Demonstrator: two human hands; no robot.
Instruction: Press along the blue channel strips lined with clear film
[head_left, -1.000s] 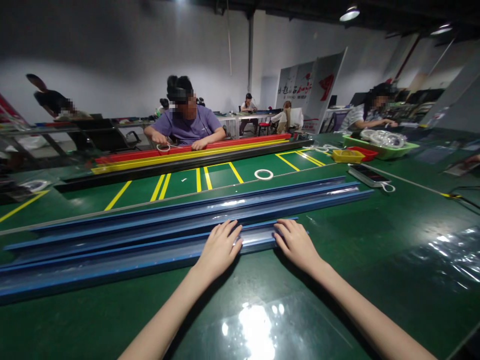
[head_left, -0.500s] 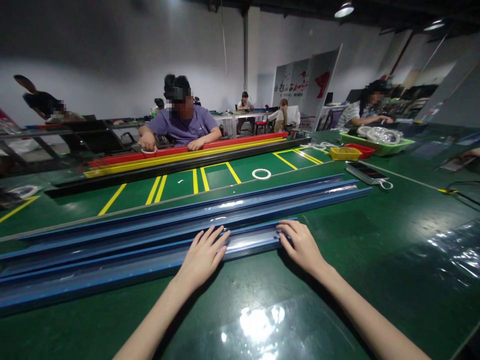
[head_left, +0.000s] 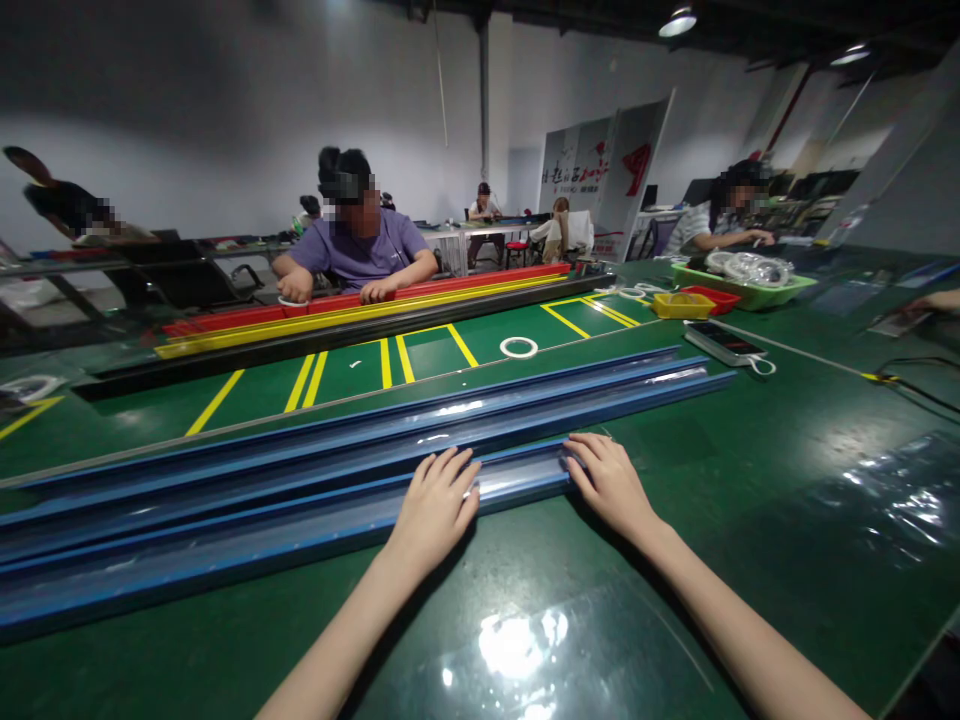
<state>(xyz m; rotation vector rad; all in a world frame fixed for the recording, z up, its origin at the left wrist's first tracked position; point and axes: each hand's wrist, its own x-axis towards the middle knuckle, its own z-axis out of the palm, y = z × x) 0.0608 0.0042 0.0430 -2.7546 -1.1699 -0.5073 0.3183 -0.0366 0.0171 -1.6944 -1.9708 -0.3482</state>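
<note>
A long blue channel (head_left: pixel 225 535) lies nearest me on the green table (head_left: pixel 600 610), running off the left side of the view. My left hand (head_left: pixel 436 500) rests on it near its right part, fingers spread and palm down. At its right end is my right hand (head_left: pixel 606 478), fingers extended over the tip and touching it. Neither hand is wrapped round anything. Two more blue channels (head_left: pixel 525 428) lie side by side just beyond, and a clear film with bright glare lies on the table in front of me.
A white ring (head_left: pixel 519 347) lies among yellow tape lines. Red, yellow and black channels (head_left: pixel 360 320) lie farther back, before a person (head_left: pixel 360 240) in purple. At right are a phone-like device (head_left: pixel 724 343), small trays (head_left: pixel 684 304), a green basket (head_left: pixel 795 291) and clear film (head_left: pixel 900 495).
My left hand has slid right along the nearest blue channel. My right hand has shifted slightly right, at the channel's end. The whole view has moved a little.
</note>
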